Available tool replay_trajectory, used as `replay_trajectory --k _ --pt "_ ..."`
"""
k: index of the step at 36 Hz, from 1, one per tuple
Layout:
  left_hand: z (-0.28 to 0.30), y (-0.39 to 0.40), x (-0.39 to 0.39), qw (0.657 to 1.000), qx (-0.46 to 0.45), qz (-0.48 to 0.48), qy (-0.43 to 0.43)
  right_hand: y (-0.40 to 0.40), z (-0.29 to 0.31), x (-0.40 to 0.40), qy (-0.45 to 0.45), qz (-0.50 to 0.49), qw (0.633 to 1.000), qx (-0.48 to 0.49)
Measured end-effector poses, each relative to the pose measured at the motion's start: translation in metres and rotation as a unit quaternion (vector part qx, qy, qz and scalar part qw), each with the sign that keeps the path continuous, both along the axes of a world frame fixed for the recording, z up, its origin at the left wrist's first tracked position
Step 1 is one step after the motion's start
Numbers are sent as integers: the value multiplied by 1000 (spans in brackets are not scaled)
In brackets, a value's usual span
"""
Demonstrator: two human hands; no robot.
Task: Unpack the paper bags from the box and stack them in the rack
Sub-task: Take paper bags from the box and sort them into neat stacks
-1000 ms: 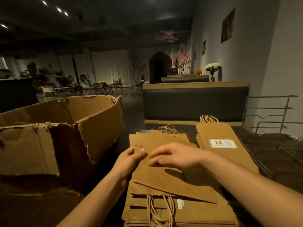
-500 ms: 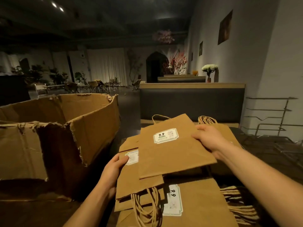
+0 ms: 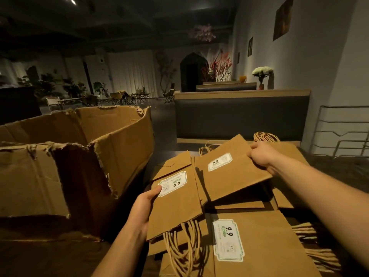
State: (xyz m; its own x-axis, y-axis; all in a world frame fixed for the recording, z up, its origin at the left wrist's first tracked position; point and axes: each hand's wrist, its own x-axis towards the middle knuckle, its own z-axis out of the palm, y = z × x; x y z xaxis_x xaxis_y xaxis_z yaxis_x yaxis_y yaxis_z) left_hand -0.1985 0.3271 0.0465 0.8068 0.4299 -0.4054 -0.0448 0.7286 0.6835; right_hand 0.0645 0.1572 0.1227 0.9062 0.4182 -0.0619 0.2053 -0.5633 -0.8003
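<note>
At the far left we have the torn cardboard box (image 3: 65, 162) standing open, its ragged front wall bent inward, so whatever bags remain inside are hidden from us. It sits at the left edge of the dark table (image 3: 339, 168), close enough that bags can come straight out and sideways onto the pile.

Next comes our left hand (image 3: 143, 206), gripping one folded paper bag (image 3: 175, 200) by its left edge, thumb on top near the white label and fingers curled underneath where we cannot see them. The bag hangs with its twine handles toward us, probably so that it can be squared up before it goes on.

To its right, our right hand (image 3: 261, 154) pinches a second bag (image 3: 229, 172) at its far right edge, lifted and tilted above the loose stack of bags (image 3: 259, 246) that covers the near middle of the table. We judge that the two are being pulled apart from each other so each can be placed singly.

Beyond the right hand, another flat pile (image 3: 293, 150) lies at the back of the table, handles pointing away. At the far right stands the wire rack (image 3: 339, 132), against the wall and well apart from both hands; no bag is visible on it, so the stacking seems not yet begun.
</note>
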Motion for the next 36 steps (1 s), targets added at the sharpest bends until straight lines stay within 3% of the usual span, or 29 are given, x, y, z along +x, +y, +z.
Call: replay_trajectory --k 6,10,13,15,17,21,27,31,33,36 --pt "-7 4 4 998 52 23 3 15 -25 -7 -25 16 995 -98" --pt "-10 3 6 993 108 44 -10 19 -26 -14 -124 42 974 -185" --pt "-12 2 8 986 161 49 -12 23 -19 -37 -191 80 973 -104" --pt "-12 0 9 976 210 50 -5 22 -14 -64 -79 144 986 9" --pt "-12 -3 9 966 256 48 4 20 -12 -93 60 216 973 52" --pt "-10 -8 8 948 313 52 13 26 -31 -115 46 198 978 48" --pt "-9 -11 9 940 336 63 0 22 -39 -109 133 204 965 95" --pt "-10 -10 9 938 339 70 3 13 -24 -97 76 203 974 60" --pt "-10 -10 9 942 328 73 4 7 -13 -88 66 185 976 97" --pt "-10 -10 11 940 331 78 16 -1 4 -76 123 150 962 195"
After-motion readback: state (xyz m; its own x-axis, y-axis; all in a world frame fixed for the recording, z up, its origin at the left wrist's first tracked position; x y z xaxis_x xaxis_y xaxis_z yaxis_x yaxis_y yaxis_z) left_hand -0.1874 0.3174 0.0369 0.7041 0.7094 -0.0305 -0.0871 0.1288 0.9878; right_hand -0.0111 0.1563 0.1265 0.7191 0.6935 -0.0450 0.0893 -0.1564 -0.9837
